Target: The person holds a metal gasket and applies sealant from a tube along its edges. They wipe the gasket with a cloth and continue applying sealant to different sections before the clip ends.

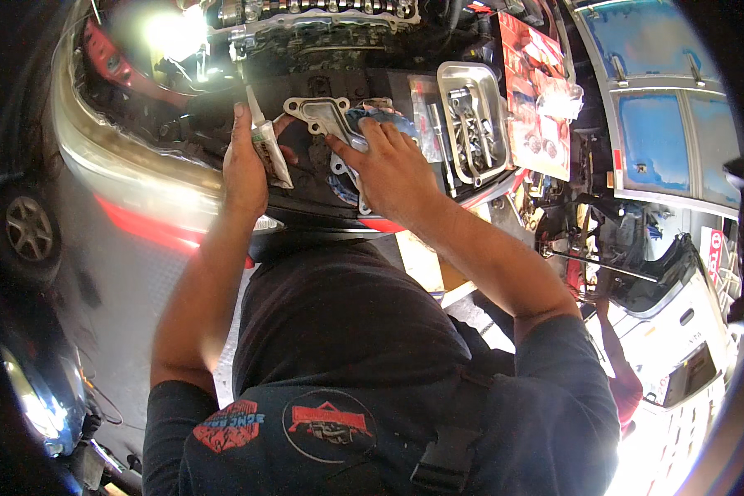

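Wrapped round a white sealant tube (269, 150) with a long pointed nozzle, my left hand (244, 169) holds it upright, nozzle toward the engine. To its right a grey cast-metal cover (321, 107) with bolt-hole lugs lies on the dark front panel of the car. My right hand (393, 165) rests over the cover's right side, its index finger on the edge and the other fingers bent over it. The palm hides much of the cover. A blue patterned cloth (401, 124) shows under and beside that hand.
Right of the cover, a metal tray (474, 124) holds sockets and small tools, beside a long thin bar (444, 149). A red printed sheet (533, 107) lies beyond it. The exposed engine (314, 21) and a bright lamp (176, 33) are ahead. Another person's arm (613, 347) is at far right.
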`<state>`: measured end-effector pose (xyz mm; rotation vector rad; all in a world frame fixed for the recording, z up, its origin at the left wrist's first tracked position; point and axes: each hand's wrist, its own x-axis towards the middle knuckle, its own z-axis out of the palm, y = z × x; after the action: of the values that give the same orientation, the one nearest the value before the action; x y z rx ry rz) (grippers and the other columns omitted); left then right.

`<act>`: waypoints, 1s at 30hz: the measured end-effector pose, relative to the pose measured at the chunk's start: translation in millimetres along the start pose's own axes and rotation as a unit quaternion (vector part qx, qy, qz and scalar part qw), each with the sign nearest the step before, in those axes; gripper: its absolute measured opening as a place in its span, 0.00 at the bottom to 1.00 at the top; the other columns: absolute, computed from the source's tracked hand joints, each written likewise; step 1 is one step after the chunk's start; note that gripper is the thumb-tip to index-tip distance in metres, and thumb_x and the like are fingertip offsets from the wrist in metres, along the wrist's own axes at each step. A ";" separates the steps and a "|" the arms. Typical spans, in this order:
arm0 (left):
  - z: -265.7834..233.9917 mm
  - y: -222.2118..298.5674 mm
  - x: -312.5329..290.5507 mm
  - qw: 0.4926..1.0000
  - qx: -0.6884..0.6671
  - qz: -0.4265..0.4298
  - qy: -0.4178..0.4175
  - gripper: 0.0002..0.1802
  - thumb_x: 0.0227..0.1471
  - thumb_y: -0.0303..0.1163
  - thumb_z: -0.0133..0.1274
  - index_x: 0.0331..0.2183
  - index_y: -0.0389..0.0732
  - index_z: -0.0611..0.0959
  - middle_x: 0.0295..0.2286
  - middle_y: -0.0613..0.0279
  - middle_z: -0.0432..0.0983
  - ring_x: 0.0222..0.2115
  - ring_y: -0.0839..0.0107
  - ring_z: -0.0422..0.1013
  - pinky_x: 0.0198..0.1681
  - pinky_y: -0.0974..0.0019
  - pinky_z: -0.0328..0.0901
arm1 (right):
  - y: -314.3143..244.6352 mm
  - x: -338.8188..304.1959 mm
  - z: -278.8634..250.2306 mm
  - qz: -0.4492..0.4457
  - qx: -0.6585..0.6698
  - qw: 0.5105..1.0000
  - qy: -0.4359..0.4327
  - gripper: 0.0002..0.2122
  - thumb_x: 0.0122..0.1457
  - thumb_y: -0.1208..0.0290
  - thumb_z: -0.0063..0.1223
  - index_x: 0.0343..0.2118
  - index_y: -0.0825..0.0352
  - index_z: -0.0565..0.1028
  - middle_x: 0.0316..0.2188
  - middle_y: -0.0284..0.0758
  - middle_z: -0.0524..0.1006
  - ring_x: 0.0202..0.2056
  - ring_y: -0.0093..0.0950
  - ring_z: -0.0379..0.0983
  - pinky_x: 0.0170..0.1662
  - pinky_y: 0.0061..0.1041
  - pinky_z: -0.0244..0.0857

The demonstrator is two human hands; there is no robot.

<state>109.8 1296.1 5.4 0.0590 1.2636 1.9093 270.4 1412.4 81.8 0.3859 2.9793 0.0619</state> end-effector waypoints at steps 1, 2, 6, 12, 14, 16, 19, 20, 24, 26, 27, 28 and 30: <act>-0.3 0.9 -0.3 1.000 -0.002 0.000 -0.003 0.39 0.60 0.64 0.36 0.55 0.39 0.69 0.39 0.51 0.80 0.19 0.72 0.73 0.20 0.71 0.68 | -1.1 0.8 -1.4 0.005 -0.004 1.000 -0.024 0.30 0.53 0.74 0.56 0.61 0.51 0.67 0.51 0.47 0.67 0.51 0.43 0.67 0.55 0.38 0.64; -0.8 1.6 -0.3 1.000 -0.006 0.002 -0.005 0.39 0.60 0.64 0.36 0.55 0.39 0.69 0.39 0.51 0.80 0.19 0.72 0.73 0.20 0.71 0.68 | -1.9 0.9 -2.7 0.005 -0.004 0.999 -0.041 0.29 0.53 0.75 0.55 0.61 0.51 0.67 0.50 0.47 0.67 0.51 0.43 0.67 0.55 0.38 0.64; -2.7 3.0 1.6 1.000 -0.011 0.004 0.000 0.38 0.60 0.64 0.37 0.55 0.39 0.69 0.39 0.51 0.80 0.19 0.72 0.73 0.20 0.70 0.69 | -2.5 -9.0 -6.1 -0.007 -0.032 0.995 -0.094 0.28 0.55 0.77 0.51 0.61 0.53 0.66 0.51 0.47 0.67 0.53 0.43 0.66 0.56 0.38 0.62; -3.4 2.2 7.3 1.000 -0.024 -0.004 -0.008 0.39 0.60 0.65 0.36 0.54 0.39 0.70 0.39 0.50 0.81 0.18 0.70 0.74 0.20 0.70 0.69 | -2.6 -24.7 4.5 0.000 -0.014 0.996 -0.088 0.26 0.56 0.75 0.50 0.60 0.54 0.68 0.57 0.48 0.64 0.60 0.45 0.60 0.61 0.41 0.56; -5.4 2.5 7.4 0.999 -0.026 -0.021 -0.002 0.38 0.60 0.65 0.35 0.53 0.39 0.70 0.38 0.50 0.81 0.19 0.70 0.74 0.21 0.70 0.69 | -3.9 -30.6 7.9 -0.016 -0.032 0.998 -0.052 0.25 0.56 0.74 0.52 0.59 0.54 0.70 0.57 0.47 0.65 0.60 0.44 0.60 0.62 0.42 0.55; -7.8 1.7 6.3 1.000 -0.003 -0.026 0.015 0.37 0.61 0.64 0.33 0.50 0.39 0.73 0.36 0.51 0.81 0.18 0.70 0.74 0.21 0.70 0.69 | -3.3 -37.0 7.4 -0.030 -0.031 0.999 -0.025 0.23 0.55 0.73 0.53 0.56 0.55 0.72 0.57 0.46 0.65 0.60 0.44 0.59 0.63 0.43 0.53; -13.6 -3.9 -2.2 0.993 0.103 0.000 0.057 0.37 0.63 0.62 0.29 0.41 0.39 0.79 0.27 0.55 0.80 0.17 0.72 0.72 0.21 0.69 0.67 | 0.6 -42.4 1.0 -0.017 0.024 1.000 0.004 0.21 0.53 0.73 0.55 0.53 0.58 0.75 0.56 0.44 0.66 0.59 0.42 0.60 0.62 0.42 0.54; -17.0 -6.3 -7.3 0.984 0.163 0.022 0.068 0.38 0.64 0.62 0.28 0.37 0.39 0.81 0.25 0.57 0.78 0.17 0.73 0.71 0.21 0.69 0.66 | 1.8 -42.1 -1.4 0.003 0.064 0.998 0.021 0.21 0.53 0.74 0.55 0.52 0.58 0.76 0.56 0.43 0.67 0.58 0.41 0.62 0.61 0.40 0.55; -23.7 -25.6 -37.9 0.940 0.329 0.091 0.023 0.41 0.65 0.59 0.26 0.26 0.36 0.81 0.17 0.60 0.72 0.17 0.71 0.67 0.23 0.65 0.63 | 2.0 -33.4 -8.1 0.143 0.473 0.869 0.021 0.23 0.52 0.77 0.51 0.54 0.62 0.73 0.50 0.39 0.71 0.51 0.31 0.68 0.56 0.30 0.61; -24.0 -33.6 -51.9 0.916 0.380 0.128 -0.015 0.41 0.66 0.58 0.27 0.25 0.33 0.80 0.16 0.59 0.71 0.17 0.68 0.67 0.25 0.63 0.63 | -4.7 -28.9 -8.1 0.130 0.603 0.786 -0.023 0.24 0.52 0.77 0.49 0.55 0.63 0.71 0.46 0.38 0.74 0.45 0.29 0.71 0.52 0.28 0.65; -23.0 -36.4 -56.8 0.903 0.401 0.147 -0.035 0.40 0.66 0.57 0.28 0.25 0.32 0.79 0.15 0.58 0.71 0.18 0.67 0.67 0.26 0.62 0.63 | -8.7 -27.6 -7.8 0.117 0.664 0.737 -0.039 0.24 0.52 0.77 0.48 0.55 0.63 0.70 0.43 0.38 0.75 0.42 0.28 0.73 0.50 0.27 0.67; -22.6 -37.2 -59.8 0.906 0.396 0.140 -0.050 0.40 0.66 0.56 0.28 0.25 0.31 0.79 0.15 0.57 0.70 0.18 0.66 0.67 0.26 0.61 0.63 | -13.7 -27.3 -7.8 0.116 0.678 0.724 -0.040 0.24 0.52 0.76 0.48 0.56 0.64 0.70 0.43 0.37 0.75 0.42 0.27 0.73 0.49 0.26 0.66; -21.5 -36.1 -64.5 0.912 0.378 0.141 -0.080 0.39 0.67 0.55 0.29 0.25 0.30 0.78 0.14 0.55 0.69 0.18 0.64 0.68 0.26 0.59 0.63 | -20.6 -28.4 -9.2 0.120 0.701 0.700 -0.057 0.25 0.53 0.76 0.47 0.57 0.64 0.69 0.42 0.35 0.76 0.41 0.24 0.71 0.49 0.25 0.66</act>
<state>164.3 1243.7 -8.9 0.8201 1.8796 1.4815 291.1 1385.0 93.4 0.8037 2.1438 -2.1152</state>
